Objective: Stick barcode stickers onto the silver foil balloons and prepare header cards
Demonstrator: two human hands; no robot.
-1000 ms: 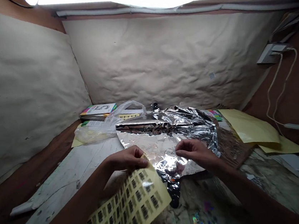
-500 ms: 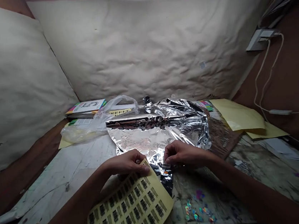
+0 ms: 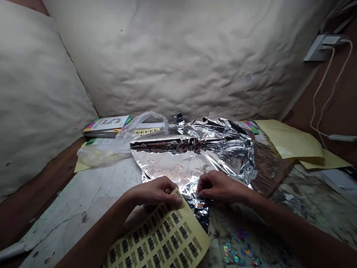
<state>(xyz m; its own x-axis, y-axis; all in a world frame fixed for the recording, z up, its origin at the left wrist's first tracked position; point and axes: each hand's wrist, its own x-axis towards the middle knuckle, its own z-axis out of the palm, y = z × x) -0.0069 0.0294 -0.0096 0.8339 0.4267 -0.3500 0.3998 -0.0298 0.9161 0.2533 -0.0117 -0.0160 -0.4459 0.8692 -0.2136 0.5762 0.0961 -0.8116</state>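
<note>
My left hand (image 3: 161, 192) is closed on the top corner of a yellow sheet of barcode stickers (image 3: 181, 245), which slopes down toward the front edge. To the right of the sheet, my right hand (image 3: 218, 187) is pinched over the near end of a crumpled silver foil balloon (image 3: 172, 162). At those fingertips a small barcode sticker (image 3: 200, 197) shows against the foil. An orange mark (image 3: 201, 206) lies on the foil just below it. The balloon rests flat and wrinkled on the table, its near tip between my two hands and partly behind the sheet.
A clear plastic bag (image 3: 103, 153) and a stack of printed cards (image 3: 106, 124) lie at the back left. Yellow envelopes (image 3: 290, 140) and white papers (image 3: 343, 183) lie on the right. Shiny confetti (image 3: 240, 251) is scattered in front. White cables hang from a wall socket (image 3: 325, 46).
The view has shifted slightly, so everything sits a little further right. Both hands keep nearly the same places, and slightly more of the small sticker shows at the right fingertips.
</note>
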